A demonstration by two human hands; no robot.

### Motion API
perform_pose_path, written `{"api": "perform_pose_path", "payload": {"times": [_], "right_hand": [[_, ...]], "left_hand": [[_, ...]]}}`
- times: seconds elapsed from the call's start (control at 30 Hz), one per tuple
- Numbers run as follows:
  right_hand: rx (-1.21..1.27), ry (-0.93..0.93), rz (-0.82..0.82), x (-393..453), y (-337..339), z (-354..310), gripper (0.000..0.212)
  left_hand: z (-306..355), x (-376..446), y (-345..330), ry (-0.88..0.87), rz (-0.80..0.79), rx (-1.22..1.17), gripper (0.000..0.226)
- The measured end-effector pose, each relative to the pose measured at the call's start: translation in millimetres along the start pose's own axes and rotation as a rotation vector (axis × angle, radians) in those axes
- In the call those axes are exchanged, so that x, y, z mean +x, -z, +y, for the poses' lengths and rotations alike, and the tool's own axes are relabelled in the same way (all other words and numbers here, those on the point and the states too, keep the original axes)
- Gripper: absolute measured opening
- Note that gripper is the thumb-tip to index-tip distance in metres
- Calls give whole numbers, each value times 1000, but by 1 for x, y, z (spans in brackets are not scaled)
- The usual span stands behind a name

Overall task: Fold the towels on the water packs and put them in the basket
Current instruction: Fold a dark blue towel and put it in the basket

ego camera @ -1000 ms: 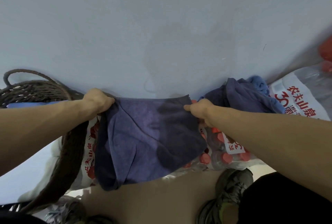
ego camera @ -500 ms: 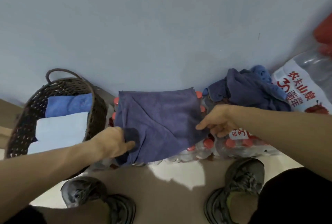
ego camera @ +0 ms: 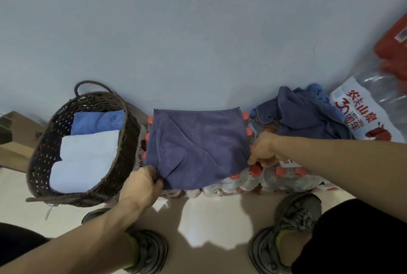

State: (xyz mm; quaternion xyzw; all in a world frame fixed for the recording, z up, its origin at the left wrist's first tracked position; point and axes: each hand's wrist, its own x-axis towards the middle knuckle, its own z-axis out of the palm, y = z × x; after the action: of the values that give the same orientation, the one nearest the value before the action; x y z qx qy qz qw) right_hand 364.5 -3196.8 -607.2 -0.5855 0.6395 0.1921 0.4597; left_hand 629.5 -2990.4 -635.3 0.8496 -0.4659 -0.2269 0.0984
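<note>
Dark towel is spread flat on the water pack, against the wall — the pack top is used as a folding bench, bottle caps showing round the edges. A diagonal crease and doubled layer suggest one fold is in; it looks half-folded, not basket-ready.

Left hand is curled on the near-left corner, cloth pinched between thumb and fingers. Right hand is closed on the near-right edge; the exact finger grip is partly hidden by the knuckles, so a pinch is probable, not certain. Both near corners are held so the near edge can be carried over square for the next fold.

Basket is set just left of the pack, touching or nearly so — short transfer. Three folded towels already lie in it, stacked flat side by side.

Unfolded pile is parked on the pack to the right, within reach. Feet are planted close in front.
</note>
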Motion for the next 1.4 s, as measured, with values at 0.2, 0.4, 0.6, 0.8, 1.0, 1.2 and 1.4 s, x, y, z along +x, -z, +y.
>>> {"api": "perform_pose_path", "payload": {"times": [0.2, 0.4, 0.6, 0.8, 1.0, 1.2, 1.4], "right_hand": [[388, 214, 150, -2, 11, -12, 10], [523, 269, 101, -1, 12, -14, 18], [476, 303, 120, 4, 7, -15, 26], [482, 340, 36, -1, 10, -16, 34], [519, 410, -155, -10, 20, -10, 42], [237, 374, -295, -17, 12, 2, 31], [153, 258, -362, -19, 9, 3, 23]], "left_hand": [[-9, 7, 9, 146, 119, -247, 13], [-15, 13, 6, 278, 219, -651, 14], [-14, 14, 2, 279, 222, -676, 10], [-18, 12, 0, 285, 213, -614, 13], [-21, 6, -5, 325, 198, -608, 14], [-20, 4, -9, 358, 108, -568, 19], [-19, 3, -11, 383, 45, -589, 22]]}}
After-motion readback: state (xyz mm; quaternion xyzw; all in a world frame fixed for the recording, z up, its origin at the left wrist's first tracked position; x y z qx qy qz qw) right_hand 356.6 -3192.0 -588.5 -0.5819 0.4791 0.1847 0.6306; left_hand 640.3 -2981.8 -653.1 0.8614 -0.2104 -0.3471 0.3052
